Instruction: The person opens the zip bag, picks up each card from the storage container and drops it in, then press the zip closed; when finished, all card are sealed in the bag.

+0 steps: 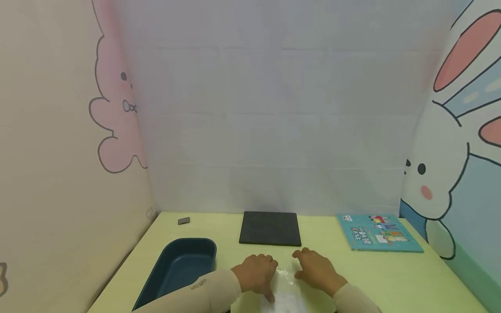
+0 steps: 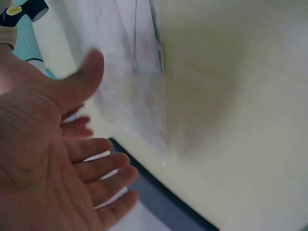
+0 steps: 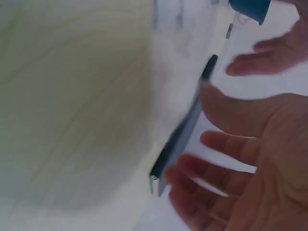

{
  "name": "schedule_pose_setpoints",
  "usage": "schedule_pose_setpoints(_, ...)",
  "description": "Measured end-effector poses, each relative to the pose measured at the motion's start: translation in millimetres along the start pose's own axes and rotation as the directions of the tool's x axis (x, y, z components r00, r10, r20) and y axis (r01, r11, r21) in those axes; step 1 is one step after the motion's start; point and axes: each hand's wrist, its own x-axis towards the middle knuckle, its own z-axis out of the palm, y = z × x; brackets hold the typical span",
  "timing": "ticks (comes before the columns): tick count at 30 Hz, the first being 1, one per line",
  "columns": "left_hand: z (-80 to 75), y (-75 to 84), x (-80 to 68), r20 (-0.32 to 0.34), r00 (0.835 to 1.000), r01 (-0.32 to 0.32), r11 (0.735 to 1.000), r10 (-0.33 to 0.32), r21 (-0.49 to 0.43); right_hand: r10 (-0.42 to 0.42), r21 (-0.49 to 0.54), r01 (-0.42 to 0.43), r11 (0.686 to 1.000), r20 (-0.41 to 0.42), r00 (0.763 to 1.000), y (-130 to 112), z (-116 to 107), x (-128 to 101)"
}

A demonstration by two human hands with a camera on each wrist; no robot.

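Both hands lie palm down at the table's near edge, side by side over a clear plastic bag [image 1: 285, 288] with something white in it. My left hand [image 1: 257, 273] touches the bag's left side with its fingertips; my right hand [image 1: 318, 270] rests on the bag's right side. In the left wrist view the left hand [image 2: 57, 161] shows an open palm with relaxed fingers beside the blurred clear plastic [image 2: 130, 82]. The right hand [image 3: 262, 159] is likewise spread and grips nothing in the right wrist view.
A black pad [image 1: 270, 228] lies just beyond the hands. A dark blue tray [image 1: 178, 269] stands at the left and a teal picture book [image 1: 377, 232] at the right. A small grey object [image 1: 183, 221] sits at the back left. Walls enclose the green table [image 1: 411, 278] on three sides.
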Motion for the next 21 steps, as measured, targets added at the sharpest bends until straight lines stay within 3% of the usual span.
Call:
schedule_pose_setpoints(3, -3.6, 2.6, -8.4, 0.114, 0.993, 0.004, 0.999, -0.009, 0.038, -0.018, -0.033, 0.023, 0.999, 0.125, 0.992, -8, -7, -12)
schedule_pose_setpoints(6, -6.0, 0.5, -10.9, 0.159, 0.987, -0.002, 0.994, -0.015, 0.108, -0.036, -0.097, 0.066, 0.993, 0.283, 0.959, -16, -15, -21)
schedule_pose_setpoints(8, -4.9, -1.3, -10.1, 0.169, 0.985, 0.002, 0.992, -0.023, 0.126, -0.039, -0.145, 0.093, 0.985, 0.336, 0.941, -18, -15, -24)
schedule_pose_setpoints(10, -1.6, -2.0, -8.3, 0.172, 0.985, 0.008, 0.994, -0.027, 0.111, -0.038, -0.185, 0.108, 0.977, 0.345, 0.938, -18, -12, -25)
schedule_pose_setpoints(16, 1.8, -7.7, -1.2, 0.178, 0.983, 0.030, 0.998, -0.040, 0.060, -0.001, -0.143, 0.053, 0.988, 0.344, 0.939, -10, -4, -17)
schedule_pose_setpoints(19, -4.7, -14.6, -1.6, 0.169, 0.985, 0.037, 0.998, -0.044, 0.046, -0.009, -0.047, 0.025, 0.999, 0.324, 0.946, -3, -9, -13)
schedule_pose_setpoints(21, -9.8, -22.9, -4.1, 0.123, 0.992, 0.034, 0.999, -0.036, 0.017, -0.031, 0.044, 0.020, 0.999, 0.273, 0.962, 3, -16, -10)
